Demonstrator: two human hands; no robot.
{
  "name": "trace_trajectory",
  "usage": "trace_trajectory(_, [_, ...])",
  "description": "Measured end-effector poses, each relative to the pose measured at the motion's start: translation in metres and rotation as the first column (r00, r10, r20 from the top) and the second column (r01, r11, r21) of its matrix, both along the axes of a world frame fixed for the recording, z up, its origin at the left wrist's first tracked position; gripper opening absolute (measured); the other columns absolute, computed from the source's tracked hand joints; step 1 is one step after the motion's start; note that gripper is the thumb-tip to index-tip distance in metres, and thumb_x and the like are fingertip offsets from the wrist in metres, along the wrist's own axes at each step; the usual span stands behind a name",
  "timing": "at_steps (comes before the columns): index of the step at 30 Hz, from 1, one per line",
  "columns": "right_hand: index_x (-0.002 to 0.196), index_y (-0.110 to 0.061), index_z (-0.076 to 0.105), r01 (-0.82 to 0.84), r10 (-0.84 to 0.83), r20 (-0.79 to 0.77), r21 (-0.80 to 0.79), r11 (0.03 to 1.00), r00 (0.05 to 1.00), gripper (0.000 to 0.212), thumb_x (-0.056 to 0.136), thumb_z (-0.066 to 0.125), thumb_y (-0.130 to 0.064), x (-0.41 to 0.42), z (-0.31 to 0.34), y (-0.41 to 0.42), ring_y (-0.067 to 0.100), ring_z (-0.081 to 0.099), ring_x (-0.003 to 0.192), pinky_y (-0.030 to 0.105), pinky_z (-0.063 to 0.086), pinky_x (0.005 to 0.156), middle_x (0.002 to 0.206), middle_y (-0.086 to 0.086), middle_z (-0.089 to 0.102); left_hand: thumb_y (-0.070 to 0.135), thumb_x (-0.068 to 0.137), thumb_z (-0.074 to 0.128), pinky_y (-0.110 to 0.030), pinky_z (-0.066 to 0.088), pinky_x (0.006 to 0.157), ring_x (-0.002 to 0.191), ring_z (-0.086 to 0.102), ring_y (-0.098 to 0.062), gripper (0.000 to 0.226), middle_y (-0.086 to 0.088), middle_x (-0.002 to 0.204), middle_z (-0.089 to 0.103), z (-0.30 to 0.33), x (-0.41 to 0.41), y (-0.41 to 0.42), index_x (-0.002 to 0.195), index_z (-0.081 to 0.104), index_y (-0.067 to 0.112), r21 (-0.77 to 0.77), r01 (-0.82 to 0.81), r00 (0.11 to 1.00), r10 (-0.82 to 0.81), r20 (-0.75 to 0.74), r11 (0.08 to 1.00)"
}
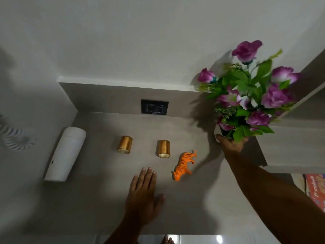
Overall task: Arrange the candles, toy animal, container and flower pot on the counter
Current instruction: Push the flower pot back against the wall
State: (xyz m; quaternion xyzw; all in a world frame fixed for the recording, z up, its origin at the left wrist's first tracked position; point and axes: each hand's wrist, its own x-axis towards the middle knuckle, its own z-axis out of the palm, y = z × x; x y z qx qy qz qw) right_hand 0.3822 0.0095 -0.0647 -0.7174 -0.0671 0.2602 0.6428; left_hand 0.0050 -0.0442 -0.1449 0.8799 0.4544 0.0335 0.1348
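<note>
Pot [222, 133] sits at counter's [98, 199] right side, mostly hidden under purple flowers [253, 95] and leaves. Near: left hand [142, 196] flat on counter, fingers spread, holding nothing. Beyond it: tiger [184, 164], two gold candles [124, 144] [164, 148], white container [66, 154] lying at left. Farther right: right hand [231, 145] clasps pot at base. Judged light but top-heavy; stems soft, so hold the stiff pot wall, low, and keep upright.
</note>
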Motion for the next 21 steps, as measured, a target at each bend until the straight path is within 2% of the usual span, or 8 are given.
trace_trajectory(2, [0.151,-0.008,0.013,-0.02,0.021,0.022,-0.035,0.999,1.0,0.099,0.076,0.075,0.01,0.008,-0.006,0.007,0.02,0.045,0.129,0.019,0.039,0.097,0.148,0.015,0.04,0.069,0.094,0.035,-0.051,0.018,0.124,0.156,0.01,-0.024,0.08,-0.004,0.166,0.024,0.0,0.0,0.001,0.155,0.031,0.018,-0.004,-0.002,1.0,0.003,0.012,1.0])
trace_trajectory(4, [0.151,-0.009,0.017,-0.044,0.045,0.024,-0.037,0.998,0.999,0.096,0.077,0.078,0.002,0.011,-0.012,0.012,0.017,0.046,0.124,0.005,0.041,0.085,0.145,0.013,0.043,0.07,0.093,0.035,-0.05,0.017,0.124,0.156,0.01,-0.024,0.08,-0.004,0.166,0.025,0.001,0.001,0.002,0.155,0.031,0.019,-0.004,-0.008,1.0,0.008,0.017,1.0])
trace_trajectory(5, [0.15,-0.008,0.02,-0.051,0.053,0.036,-0.058,0.997,0.998,0.094,0.077,0.079,-0.003,0.014,-0.015,0.014,0.017,0.046,0.124,0.003,0.04,0.084,0.144,0.011,0.044,0.07,0.093,0.036,-0.05,0.017,0.124,0.156,0.011,-0.024,0.08,-0.004,0.166,0.025,0.001,0.001,0.002,0.155,0.032,0.019,-0.004,-0.01,1.0,0.01,0.023,1.0])
trace_trajectory(8, [0.145,-0.003,0.034,-0.07,0.077,0.049,-0.127,0.989,0.996,0.085,0.074,0.082,-0.006,0.019,-0.019,0.018,0.024,0.045,0.132,0.011,0.03,0.096,0.147,0.013,0.046,0.069,0.093,0.037,-0.051,0.016,0.124,0.156,0.011,-0.024,0.08,-0.004,0.165,0.026,-0.001,0.001,0.002,0.155,0.032,0.019,-0.007,-0.01,0.999,0.01,0.036,1.0])
trace_trajectory(12, [0.141,-0.001,0.04,-0.089,0.109,0.091,-0.203,0.975,0.99,0.085,0.069,0.085,-0.003,0.023,-0.028,0.016,0.024,0.048,0.128,0.016,0.033,0.097,0.144,0.013,0.049,0.071,0.093,0.034,-0.05,0.015,0.124,0.156,0.006,-0.023,0.081,-0.002,0.167,0.022,-0.003,0.0,0.002,0.157,0.027,0.021,-0.023,-0.017,1.0,0.018,0.025,1.0])
trace_trajectory(16, [0.146,-0.006,0.028,-0.101,0.134,0.144,-0.217,0.971,0.98,0.095,0.069,0.085,-0.001,0.011,-0.028,0.004,0.022,0.049,0.124,0.022,0.044,0.098,0.143,0.012,0.046,0.074,0.091,0.035,-0.051,0.015,0.124,0.156,0.009,-0.024,0.085,-0.004,0.167,0.023,-0.002,0.001,0.002,0.157,0.026,0.021,-0.037,-0.018,1.0,0.018,0.001,0.999])
trace_trajectory(19, [0.151,-0.006,0.017,-0.029,0.078,0.207,-0.23,0.973,0.975,0.103,0.071,0.082,-0.001,-0.022,-0.028,-0.014,0.026,0.042,0.131,0.034,0.035,0.109,0.148,0.017,0.038,0.078,0.091,0.031,-0.051,0.015,0.122,0.155,0.014,-0.026,0.088,-0.006,0.165,0.026,0.0,0.001,0.002,0.156,0.027,0.02,-0.036,-0.022,1.0,0.022,-0.008,0.999])
trace_trajectory(21, [0.151,-0.001,0.018,-0.029,0.112,0.31,-0.26,0.965,0.944,0.094,0.078,0.078,-0.006,-0.05,-0.03,-0.029,0.033,0.04,0.134,0.035,0.032,0.111,0.148,0.022,0.035,0.078,0.092,0.03,-0.05,0.012,0.123,0.156,0.012,-0.025,0.088,-0.005,0.167,0.022,0.001,0.002,0.003,0.158,0.023,0.02,-0.037,-0.015,1.0,0.014,-0.017,0.999])
